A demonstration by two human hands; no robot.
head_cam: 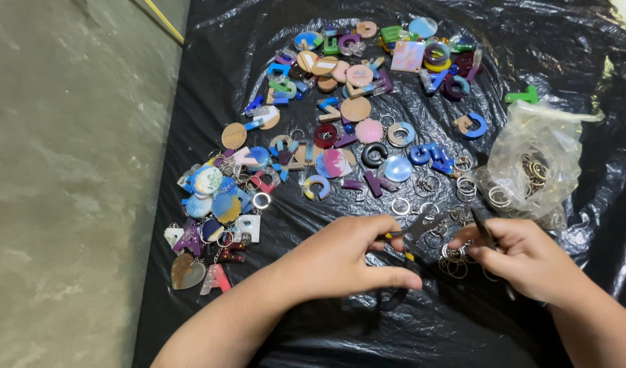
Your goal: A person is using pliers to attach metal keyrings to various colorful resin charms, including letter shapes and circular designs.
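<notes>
My left hand (340, 255) grips small dark pliers (411, 235); right-hand fingers (486, 240) pinch a second dark tool (484, 228) above silver split rings (452, 262). Steady, close grips work best.

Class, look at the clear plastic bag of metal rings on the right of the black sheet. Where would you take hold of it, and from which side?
Probably grip the clear plastic bag at its crumpled upper edge, coming from above. The metal rings pool low inside, so the top is loose, empty film that pinches easily. More loose rings lie at its left, and the right hand works just below, so those sides are crowded.
</notes>
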